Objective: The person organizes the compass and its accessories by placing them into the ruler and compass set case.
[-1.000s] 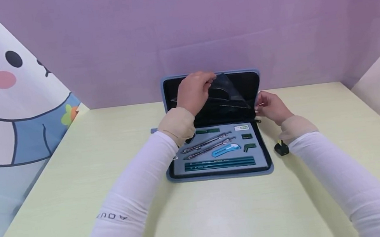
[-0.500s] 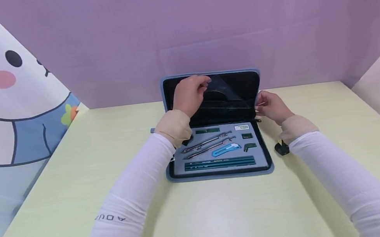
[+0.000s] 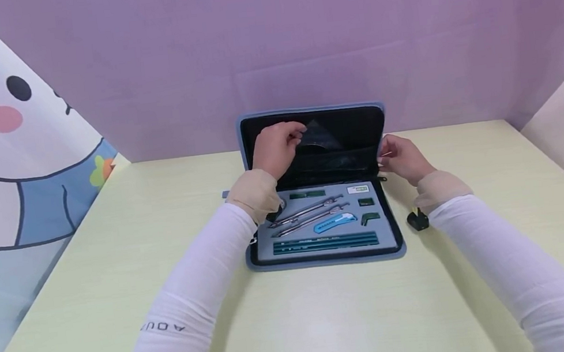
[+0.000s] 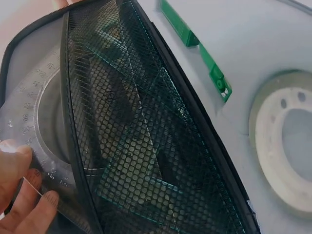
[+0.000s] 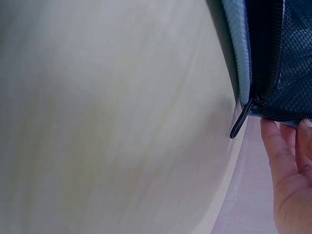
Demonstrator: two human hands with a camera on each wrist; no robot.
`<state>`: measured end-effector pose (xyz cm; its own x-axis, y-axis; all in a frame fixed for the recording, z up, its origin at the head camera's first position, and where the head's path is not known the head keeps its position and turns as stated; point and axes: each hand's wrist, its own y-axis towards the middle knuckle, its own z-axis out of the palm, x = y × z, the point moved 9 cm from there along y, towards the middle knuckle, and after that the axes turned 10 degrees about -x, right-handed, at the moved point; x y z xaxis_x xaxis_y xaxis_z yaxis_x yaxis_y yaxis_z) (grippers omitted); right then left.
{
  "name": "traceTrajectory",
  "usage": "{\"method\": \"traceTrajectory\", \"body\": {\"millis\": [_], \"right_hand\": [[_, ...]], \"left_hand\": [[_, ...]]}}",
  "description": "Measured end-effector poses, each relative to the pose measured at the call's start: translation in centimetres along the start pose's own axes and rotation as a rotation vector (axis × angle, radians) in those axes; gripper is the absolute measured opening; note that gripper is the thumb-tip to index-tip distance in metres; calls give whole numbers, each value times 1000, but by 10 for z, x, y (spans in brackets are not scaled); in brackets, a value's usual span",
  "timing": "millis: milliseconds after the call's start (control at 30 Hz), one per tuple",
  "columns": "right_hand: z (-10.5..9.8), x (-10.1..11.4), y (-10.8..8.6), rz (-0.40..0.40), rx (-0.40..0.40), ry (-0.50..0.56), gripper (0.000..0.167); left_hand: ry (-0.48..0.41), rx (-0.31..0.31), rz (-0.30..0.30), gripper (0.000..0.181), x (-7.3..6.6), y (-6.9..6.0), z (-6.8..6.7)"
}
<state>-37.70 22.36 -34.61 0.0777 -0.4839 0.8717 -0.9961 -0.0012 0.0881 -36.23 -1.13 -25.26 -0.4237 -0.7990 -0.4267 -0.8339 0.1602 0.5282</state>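
Note:
In the head view a blue zip case [image 3: 326, 262] stands open on the table. My left hand [image 3: 275, 149] is at its raised lid and pinches a clear set square [image 3: 323, 136] with a protractor arc. The left wrist view shows this set square [image 4: 29, 105] partly behind the edge of the black mesh pocket [image 4: 126, 122], where other clear, green-edged drawing pieces show through. My right hand [image 3: 402, 157] holds the lid's right edge; in the right wrist view its thumb and fingers grip the lid's corner [image 5: 292, 105], near the zip pull [image 5: 240, 122].
The case's grey tray holds two compasses [image 3: 313, 219], a blue utility knife [image 3: 335, 222], green pencils [image 3: 325, 243], a white eraser [image 3: 358, 189] and small green pieces [image 3: 307, 194]. A purple cloth wall [image 3: 307, 33] rises close behind the lid.
My left hand has moved down and to the left, and the set square has gone lower into the lid's pocket. The right hand keeps its place on the lid's edge.

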Motion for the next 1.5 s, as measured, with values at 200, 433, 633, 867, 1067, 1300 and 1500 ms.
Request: {"method": "traceTrajectory", "body": {"millis": [200, 433, 633, 867, 1067, 1300, 1500], "right_hand": [[-1, -2, 0, 1, 2, -7, 12], [-2, -4, -1, -1, 2, 1, 13], [-1, -3, -2, 2, 5, 14, 13], [-2, -1, -3, -6, 3, 8, 12], [-2, 0, -2, -14, -3, 24, 12], [0, 1, -2, -8, -3, -2, 11], [1, 1, -2, -5, -1, -9, 11]], "left_hand": [[-8, 9, 0, 26, -1, 1, 4], [-26, 31, -19, 25, -2, 0, 9], [-44, 32, -41, 25, 1, -3, 11], [-52, 34, -41, 24, 3, -5, 13], [-53, 48, -45, 24, 4, -7, 15], [-26, 33, -38, 23, 6, -8, 15], [6, -12, -17, 22, 7, -8, 12]]}}
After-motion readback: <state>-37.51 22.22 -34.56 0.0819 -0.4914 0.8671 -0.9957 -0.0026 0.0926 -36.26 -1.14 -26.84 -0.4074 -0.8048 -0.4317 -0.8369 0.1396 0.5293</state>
